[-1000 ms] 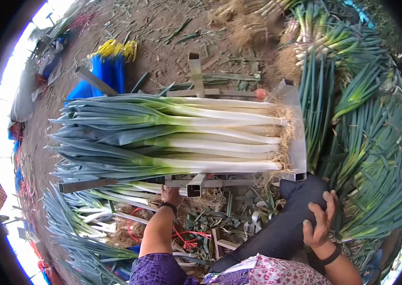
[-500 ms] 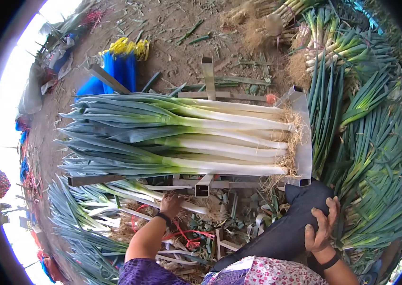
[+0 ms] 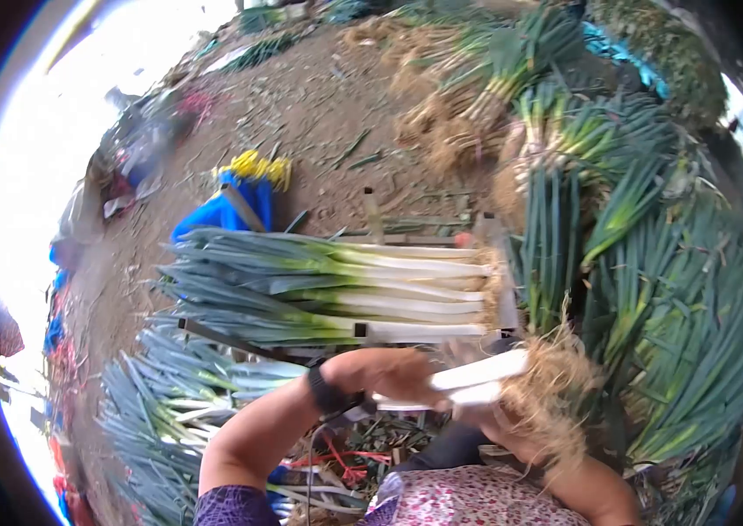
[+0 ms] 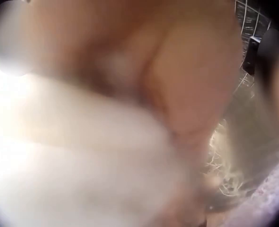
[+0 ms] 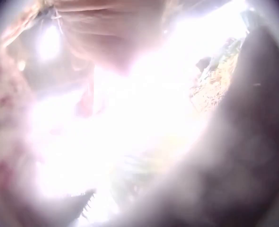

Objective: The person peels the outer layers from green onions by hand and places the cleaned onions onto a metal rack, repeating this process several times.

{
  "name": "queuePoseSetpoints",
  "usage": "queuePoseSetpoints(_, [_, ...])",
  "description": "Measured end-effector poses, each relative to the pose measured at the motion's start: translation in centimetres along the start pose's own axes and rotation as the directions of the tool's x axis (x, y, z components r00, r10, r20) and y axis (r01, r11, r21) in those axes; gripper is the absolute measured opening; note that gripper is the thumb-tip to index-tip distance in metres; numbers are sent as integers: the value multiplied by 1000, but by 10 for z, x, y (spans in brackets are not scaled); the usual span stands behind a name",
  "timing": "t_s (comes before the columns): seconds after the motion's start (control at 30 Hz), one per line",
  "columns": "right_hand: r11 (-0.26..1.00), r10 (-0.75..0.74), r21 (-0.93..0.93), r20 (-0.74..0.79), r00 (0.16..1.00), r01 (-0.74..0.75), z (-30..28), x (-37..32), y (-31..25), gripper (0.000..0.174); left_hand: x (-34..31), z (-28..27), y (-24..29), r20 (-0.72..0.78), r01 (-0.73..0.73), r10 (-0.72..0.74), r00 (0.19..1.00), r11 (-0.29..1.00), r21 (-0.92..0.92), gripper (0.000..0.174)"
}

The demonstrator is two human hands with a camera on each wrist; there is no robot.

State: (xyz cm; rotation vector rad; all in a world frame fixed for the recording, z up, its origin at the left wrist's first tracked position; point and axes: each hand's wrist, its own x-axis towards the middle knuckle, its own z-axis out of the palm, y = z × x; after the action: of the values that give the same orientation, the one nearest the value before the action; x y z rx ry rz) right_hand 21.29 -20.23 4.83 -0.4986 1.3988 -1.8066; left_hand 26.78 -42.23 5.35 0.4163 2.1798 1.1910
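Note:
In the head view, the left hand (image 3: 402, 375) grips white leek stalks (image 3: 481, 375) in front of the person, their shaggy roots (image 3: 556, 394) pointing right. The right hand (image 3: 494, 421) is wrapped around the same stalks from below, close to the roots, and is blurred. Pale stalks (image 4: 82, 151) fill much of the left wrist view beside the left hand (image 4: 191, 71). Glare washes out most of the right wrist view. Just beyond the hands, a row of leeks (image 3: 345, 298) lies on a metal frame (image 3: 507, 289), roots to the right.
More leeks (image 3: 152, 403) are heaped at the lower left. Large green piles (image 3: 696, 324) lie on the right, with bundles (image 3: 556, 131) behind. A blue bag (image 3: 214, 215) with yellow ties (image 3: 256, 167) stands at the frame's far left. Red string (image 3: 350, 469) lies below the hands.
The left hand has lifted leeks from the lower pile and carried them right. The right hand has left the knee and come in to hold them. The head view has shifted.

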Motion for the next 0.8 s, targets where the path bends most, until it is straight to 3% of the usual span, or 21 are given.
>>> queuePoseSetpoints(0.03, [960, 142, 250, -35, 989, -129, -2, 3, 9, 54, 32, 4, -5, -98, -136, 121, 988, 978, -156, 58])
queuePoseSetpoints(0.1, [932, -170, 281, -221, 960, 229, -16, 5, -16, 42, 56, -2, 17, -175, -238, 172, 970, 832, -502, 55])
queuePoseSetpoints(0.13, [789, -60, 572, -295, 954, 226, -25, 7, -39, 38, 50, -12, 33, -126, -175, 122, 985, 713, -679, 54])
queuePoseSetpoints(0.17, [750, -86, 590, -360, 929, 298, -43, -1, -49, 32, 55, -15, 25, -132, -251, 218, 967, 724, -642, 60])
queuePoseSetpoints(0.23, [690, -106, 629, -401, 910, 357, -103, -22, -51, 36, 57, 5, -10, -293, -308, 118, 949, 539, -784, 56])
queuePoseSetpoints(0.27, [682, -134, 629, -393, 910, 372, -125, -34, -54, 37, 52, 15, -22, -369, -303, 13, 929, 597, -743, 57])
queuePoseSetpoints(0.3, [710, -54, 585, -509, 859, 391, -128, -45, -68, 35, 46, 19, -26, -441, -210, -12, 897, 868, -451, 64])
queuePoseSetpoints(0.33, [719, -69, 564, -523, 849, 406, -134, -48, -68, 35, 44, 34, -35, -472, -157, -111, 875, 857, -492, 70])
queuePoseSetpoints(0.4, [733, -92, 534, -535, 840, 420, -138, -47, -63, 34, 49, 70, -36, -575, -151, 21, 818, 972, -180, 85])
queuePoseSetpoints(0.47, [659, -54, 627, -510, 858, 415, -140, -40, -60, 33, 57, 102, -20, -522, 133, 25, 853, 956, 263, 101])
queuePoseSetpoints(0.5, [663, -73, 611, -523, 849, 433, -152, -32, -46, 33, 64, 118, -28, -539, 129, 31, 842, 958, 256, 106])
queuePoseSetpoints(0.53, [666, -92, 593, -537, 839, 453, -151, -26, -47, 33, 67, 123, -29, -612, 168, -27, 790, 970, 174, 102])
queuePoseSetpoints(0.6, [661, -32, 616, -546, 837, 428, -155, -26, -46, 33, 69, 126, -47, -658, 303, -101, 746, 931, 201, 91])
queuePoseSetpoints(0.67, [678, -33, 597, -559, 829, 430, -157, -23, -42, 33, 70, 131, -64, -577, 280, -120, 808, 939, 198, 86])
queuePoseSetpoints(0.8, [685, 140, 658, -539, 831, 312, -159, -17, -43, 39, 37, 103, -32, -439, 202, -65, 896, 940, 273, 80])
